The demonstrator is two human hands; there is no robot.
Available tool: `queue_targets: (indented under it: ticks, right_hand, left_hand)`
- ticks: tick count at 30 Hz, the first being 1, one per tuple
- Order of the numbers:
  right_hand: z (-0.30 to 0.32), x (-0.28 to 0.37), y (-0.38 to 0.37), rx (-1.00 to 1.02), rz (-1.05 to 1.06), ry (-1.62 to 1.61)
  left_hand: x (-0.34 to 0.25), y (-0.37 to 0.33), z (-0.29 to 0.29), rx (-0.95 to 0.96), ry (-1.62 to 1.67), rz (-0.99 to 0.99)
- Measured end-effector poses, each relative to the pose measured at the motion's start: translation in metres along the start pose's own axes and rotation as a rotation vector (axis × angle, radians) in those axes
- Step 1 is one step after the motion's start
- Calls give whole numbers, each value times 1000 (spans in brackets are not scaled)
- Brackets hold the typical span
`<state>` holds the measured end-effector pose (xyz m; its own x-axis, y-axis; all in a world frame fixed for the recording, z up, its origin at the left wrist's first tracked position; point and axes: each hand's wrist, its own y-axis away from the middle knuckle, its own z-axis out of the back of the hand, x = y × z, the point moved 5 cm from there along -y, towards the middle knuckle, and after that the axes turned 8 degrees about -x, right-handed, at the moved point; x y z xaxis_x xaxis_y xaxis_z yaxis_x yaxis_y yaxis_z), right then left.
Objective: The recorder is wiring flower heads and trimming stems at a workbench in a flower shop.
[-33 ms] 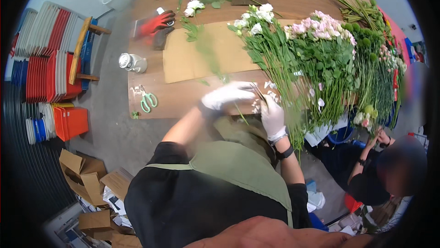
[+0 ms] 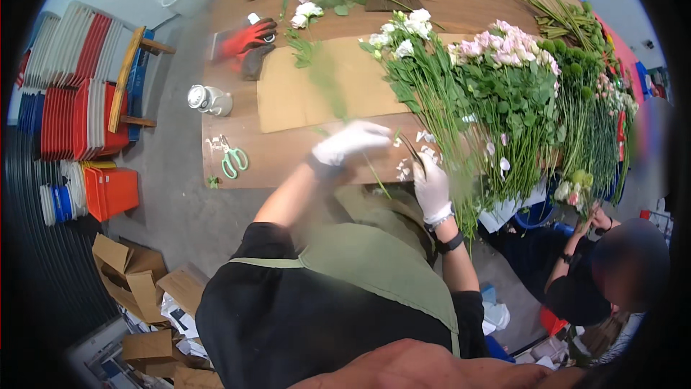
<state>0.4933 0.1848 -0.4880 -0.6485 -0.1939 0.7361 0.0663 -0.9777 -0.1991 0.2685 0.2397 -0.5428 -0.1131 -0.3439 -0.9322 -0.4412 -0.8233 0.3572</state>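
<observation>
My left hand [image 2: 353, 143], in a white glove, is by the table's near edge with its fingers reaching right. A green stem [image 2: 377, 176] runs beneath it and comes out below, apparently held in the palm. Beyond the hand the blurred leafy part [image 2: 330, 87] lies over the cardboard. My right hand [image 2: 432, 186], also gloved, grips a thin dark two-pronged tool like tweezers [image 2: 410, 148], its tips pointing up and left. A small gap separates the tool from my left fingers. White petals [image 2: 427, 151] lie scattered beside the right hand.
Bunches of white flowers [image 2: 416, 23] and pink flowers [image 2: 504, 45] lie on the right of the table. Green-handled scissors [image 2: 234, 161], a metal canister [image 2: 210, 100] and red-black gloves [image 2: 248, 40] lie left. Another person's hands [image 2: 599, 218] hold flowers at the right.
My left hand has drawn back to the left, away from the tweezers-like tool. My right hand has shifted slightly, still gripping it.
</observation>
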Motion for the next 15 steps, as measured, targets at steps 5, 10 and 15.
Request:
queue_targets:
  ticks: [5, 10, 15]
  right_hand:
    - [-6, -27, 8, 37, -182, -44]
    - [-12, -43, 12, 24, -351, -67]
    - [-8, -47, 3, -24, -314, -3]
  left_hand:
    - [74, -22, 170, -1244, -430, 240]
    - [93, -56, 176, -1381, -425, 331]
    - [145, -86, 184, -1287, 52, 173]
